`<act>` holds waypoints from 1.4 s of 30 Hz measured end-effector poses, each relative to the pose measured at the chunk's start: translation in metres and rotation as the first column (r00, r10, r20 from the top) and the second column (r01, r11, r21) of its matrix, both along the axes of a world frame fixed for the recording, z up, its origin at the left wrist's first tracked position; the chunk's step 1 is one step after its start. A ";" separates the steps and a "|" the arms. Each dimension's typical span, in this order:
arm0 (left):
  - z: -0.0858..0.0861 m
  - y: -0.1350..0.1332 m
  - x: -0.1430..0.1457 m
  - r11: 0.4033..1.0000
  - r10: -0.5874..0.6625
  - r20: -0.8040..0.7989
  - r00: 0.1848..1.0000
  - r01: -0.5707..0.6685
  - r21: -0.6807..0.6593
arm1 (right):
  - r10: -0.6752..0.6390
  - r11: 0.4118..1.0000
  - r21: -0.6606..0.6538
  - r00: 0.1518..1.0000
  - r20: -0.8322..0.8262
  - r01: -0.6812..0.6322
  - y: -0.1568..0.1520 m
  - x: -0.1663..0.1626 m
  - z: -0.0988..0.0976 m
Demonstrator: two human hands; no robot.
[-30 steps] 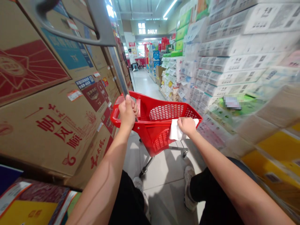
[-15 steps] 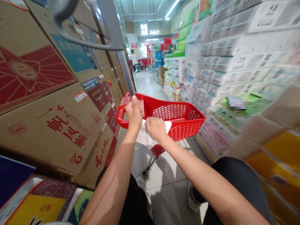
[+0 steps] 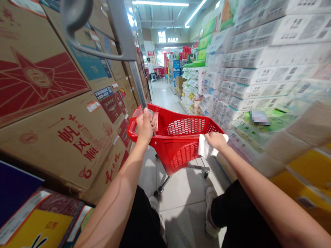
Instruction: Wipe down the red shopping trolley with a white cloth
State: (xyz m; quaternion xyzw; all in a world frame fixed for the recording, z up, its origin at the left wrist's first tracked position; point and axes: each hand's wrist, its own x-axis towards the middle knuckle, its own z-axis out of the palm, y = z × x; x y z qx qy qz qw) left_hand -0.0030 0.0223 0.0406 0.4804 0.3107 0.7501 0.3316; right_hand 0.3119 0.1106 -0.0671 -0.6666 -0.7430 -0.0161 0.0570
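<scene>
A red plastic shopping cart [image 3: 181, 144] stands in the aisle in front of me. My left hand [image 3: 144, 126] is closed round the grey pull handle pole [image 3: 138, 88] at the cart's left rear corner. My right hand [image 3: 216, 140] presses a white cloth [image 3: 205, 148] against the cart's right rim, fingers curled over the cloth. My shoes and black trousers show below the cart.
Stacked brown cardboard boxes [image 3: 64, 113] wall the left side. Piled tissue packs [image 3: 253, 75] line the right. A tiled aisle floor [image 3: 165, 96] runs ahead to distant shelves and a person far off.
My right hand with the cloth has slid from the cart's left rear, beside my left hand, over to the right rim. The cart has swung slightly.
</scene>
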 end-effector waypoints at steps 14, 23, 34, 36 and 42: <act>-0.001 0.005 0.008 0.991 0.132 0.002 0.991 -0.132 0.011 | 0.447 0.875 0.308 0.868 -0.217 -0.374 -0.083 -0.197 0.038; 0.000 0.015 0.006 0.996 0.082 0.000 0.997 -0.082 0.020 | 0.180 0.974 0.151 0.983 -0.043 -0.171 -0.030 -0.062 0.000; 0.001 0.026 0.016 0.990 0.143 0.058 0.988 -0.144 0.002 | -0.033 0.983 0.179 0.999 -0.036 0.039 -0.013 0.017 -0.016; -0.001 0.029 0.018 0.989 0.148 0.039 0.988 -0.149 0.025 | 0.148 0.964 0.231 0.987 -0.065 -0.129 -0.028 -0.026 -0.012; -0.001 0.030 0.014 0.990 0.137 -0.001 0.991 -0.137 0.005 | 0.436 0.857 0.371 0.887 -0.155 -0.357 -0.060 -0.143 0.012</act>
